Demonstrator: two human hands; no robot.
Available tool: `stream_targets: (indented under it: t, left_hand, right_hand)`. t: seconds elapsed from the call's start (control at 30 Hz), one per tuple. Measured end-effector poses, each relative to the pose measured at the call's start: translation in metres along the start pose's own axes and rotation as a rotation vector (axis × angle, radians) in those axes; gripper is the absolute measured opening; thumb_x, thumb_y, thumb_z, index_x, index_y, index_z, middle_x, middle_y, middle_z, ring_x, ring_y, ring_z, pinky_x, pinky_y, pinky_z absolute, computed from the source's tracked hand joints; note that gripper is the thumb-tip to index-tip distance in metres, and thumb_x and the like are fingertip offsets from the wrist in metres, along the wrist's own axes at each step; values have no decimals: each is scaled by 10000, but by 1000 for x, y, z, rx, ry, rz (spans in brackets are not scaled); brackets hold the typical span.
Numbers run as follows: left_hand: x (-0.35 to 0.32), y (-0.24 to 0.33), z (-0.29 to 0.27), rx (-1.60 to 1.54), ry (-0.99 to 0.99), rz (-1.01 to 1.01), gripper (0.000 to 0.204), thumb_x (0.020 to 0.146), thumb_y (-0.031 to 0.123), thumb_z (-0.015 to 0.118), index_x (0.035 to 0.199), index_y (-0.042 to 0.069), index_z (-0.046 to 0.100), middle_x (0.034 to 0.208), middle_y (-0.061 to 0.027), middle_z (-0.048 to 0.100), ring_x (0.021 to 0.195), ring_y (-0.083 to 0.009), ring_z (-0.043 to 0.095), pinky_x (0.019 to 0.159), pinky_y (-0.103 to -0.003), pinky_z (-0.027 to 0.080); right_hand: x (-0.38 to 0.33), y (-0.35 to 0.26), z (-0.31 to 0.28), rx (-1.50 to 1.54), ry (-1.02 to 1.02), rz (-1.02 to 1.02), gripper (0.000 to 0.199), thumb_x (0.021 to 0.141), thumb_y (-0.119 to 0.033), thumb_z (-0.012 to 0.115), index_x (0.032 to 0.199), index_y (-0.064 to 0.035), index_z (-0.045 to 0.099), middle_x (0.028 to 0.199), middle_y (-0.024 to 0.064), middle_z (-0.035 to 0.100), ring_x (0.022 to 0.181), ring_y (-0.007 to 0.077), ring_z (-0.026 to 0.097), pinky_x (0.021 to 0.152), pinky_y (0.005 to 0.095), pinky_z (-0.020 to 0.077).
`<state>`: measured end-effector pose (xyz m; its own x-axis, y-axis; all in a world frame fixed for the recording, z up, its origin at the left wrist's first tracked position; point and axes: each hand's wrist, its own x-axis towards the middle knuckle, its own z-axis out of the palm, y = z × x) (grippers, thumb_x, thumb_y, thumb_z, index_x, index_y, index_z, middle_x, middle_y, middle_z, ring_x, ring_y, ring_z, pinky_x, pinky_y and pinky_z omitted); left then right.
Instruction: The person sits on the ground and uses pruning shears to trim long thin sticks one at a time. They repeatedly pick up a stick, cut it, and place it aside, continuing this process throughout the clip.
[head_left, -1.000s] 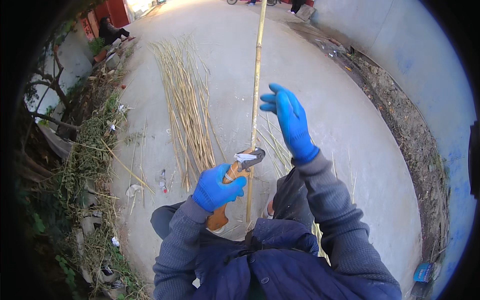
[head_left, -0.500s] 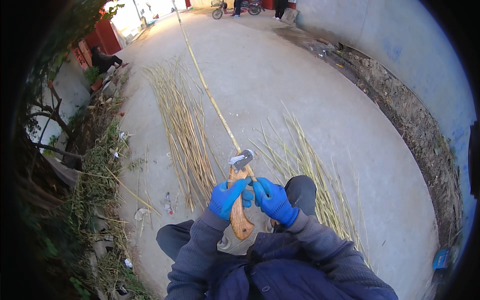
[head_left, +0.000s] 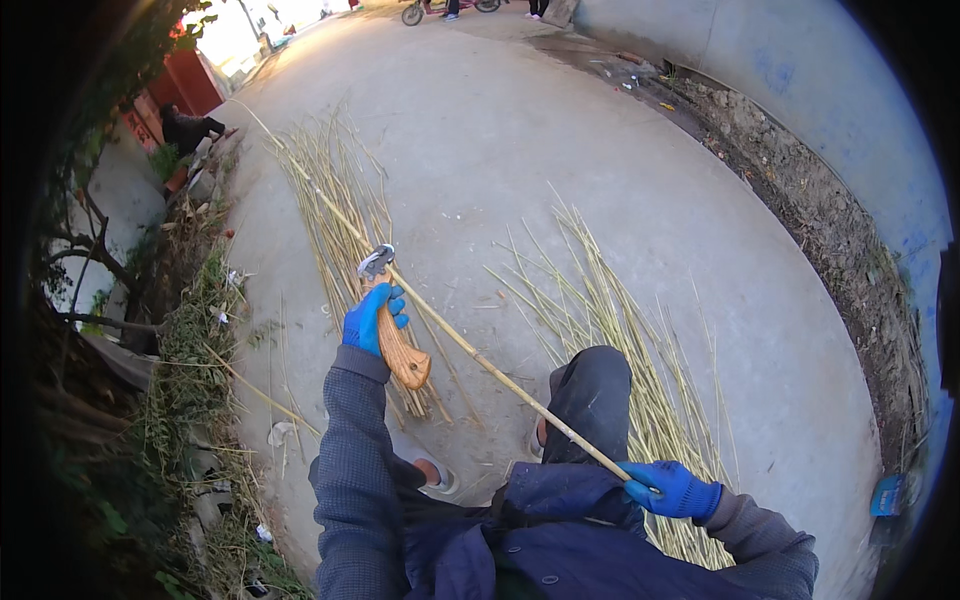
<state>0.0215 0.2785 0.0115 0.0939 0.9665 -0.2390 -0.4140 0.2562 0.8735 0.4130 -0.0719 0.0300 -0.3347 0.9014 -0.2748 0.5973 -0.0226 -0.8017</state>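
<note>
My left hand (head_left: pixel 370 322), in a blue knit glove, is closed round the curved wooden handle of a tool (head_left: pixel 404 356). At its top a grey metal head (head_left: pixel 377 262) sits against a long tan stalk (head_left: pixel 490 368). The stalk's near end is gripped by my right hand (head_left: pixel 672 490), also gloved, beside my right knee. From there it slants up and left through the metal head, its far part lying over a bundle of brownish stalks (head_left: pixel 345 232). A second bundle of greener stalks (head_left: pixel 640 352) lies on the right, partly hidden behind my knee.
Weeds and litter (head_left: pixel 185 385) line the left edge of the concrete lane (head_left: pixel 450 170). A dirt strip (head_left: pixel 810 210) and a pale blue wall (head_left: pixel 830 110) bound the right. A person (head_left: pixel 188 130) sits at the far left; a bike (head_left: pixel 430 10) stands at the back.
My hands have moved apart: the left with the tool up and left, the right down and right with the stalk's end. The stalk now tilts further left and extends below the tool.
</note>
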Motion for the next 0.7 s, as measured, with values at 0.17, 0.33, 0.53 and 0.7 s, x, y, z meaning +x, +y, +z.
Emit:
stream_targets:
  t: [0.17, 0.33, 0.53, 0.7]
  left_hand:
    - [-50, -35, 63, 72, -62, -49, 402, 917, 239, 659, 1196, -44, 593, 972, -116, 677, 744, -181, 647, 618, -305, 572]
    - [-68, -54, 75, 57, -24, -123, 400, 910, 242, 668, 1197, -28, 602, 994, -102, 674, 750, -170, 634, 627, -299, 553]
    - [-8, 19, -28, -27, 142, 47, 303, 910, 257, 661, 1114, 39, 608, 892, -26, 627, 748, -118, 598, 665, -266, 531]
    - [2, 39, -66, -51, 92, 59, 292, 920, 249, 657, 1116, 39, 606, 883, -33, 635, 742, -111, 600, 635, -259, 542]
  right_hand:
    - [121, -46, -23, 169, 53, -81, 452, 991, -278, 524, 1377, -54, 449, 869, 140, 694, 742, 249, 693, 692, 374, 554]
    - [203, -60, -9, 155, 128, -58, 268, 989, -264, 514, 1098, -28, 579, 752, 138, 651, 653, 263, 672, 613, 377, 532]
    - [43, -3, 9, -49, 11, -87, 178, 965, -208, 545, 1032, -63, 623, 712, 152, 629, 612, 325, 647, 571, 404, 517]
    - [-29, 13, -16, -56, -78, -25, 244, 945, -165, 569, 1138, -25, 617, 722, 117, 652, 611, 260, 663, 588, 347, 537]
